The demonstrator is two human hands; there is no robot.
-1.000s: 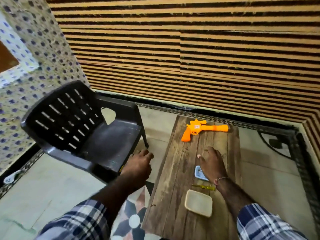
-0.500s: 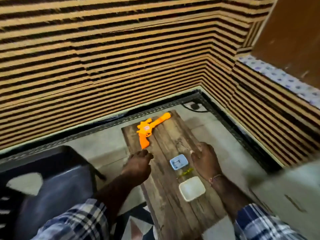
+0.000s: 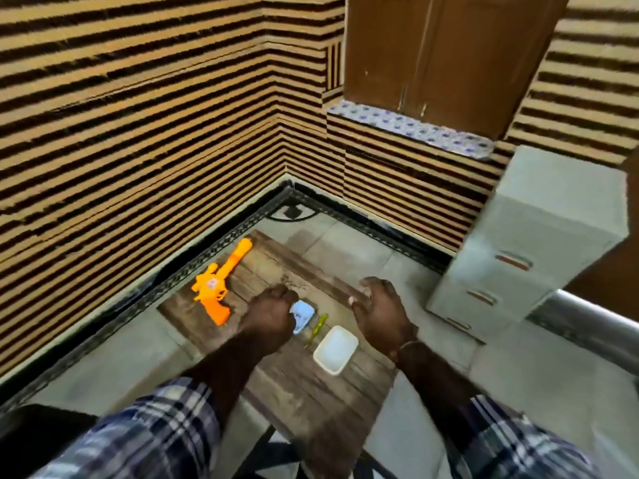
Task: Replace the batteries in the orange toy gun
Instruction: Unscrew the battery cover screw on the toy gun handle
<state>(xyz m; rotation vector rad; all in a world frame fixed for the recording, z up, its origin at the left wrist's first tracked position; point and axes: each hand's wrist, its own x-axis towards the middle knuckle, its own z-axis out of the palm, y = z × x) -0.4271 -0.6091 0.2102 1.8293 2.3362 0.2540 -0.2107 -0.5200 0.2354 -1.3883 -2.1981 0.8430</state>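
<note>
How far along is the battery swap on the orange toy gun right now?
Done: nothing visible. The orange plastic toy gun lies untouched on the wooden plank table.

In hand: nothing. The left hand hovers curled over the small pale blue packet; the right hand hangs loose.

Left: everything. The thin yellow-green screwdriver lies unused beside the shallow white plastic tray.

No readable text

The round sticker on the orange toy gun (image 3: 213, 288) is too blurred to read anything from.
</note>
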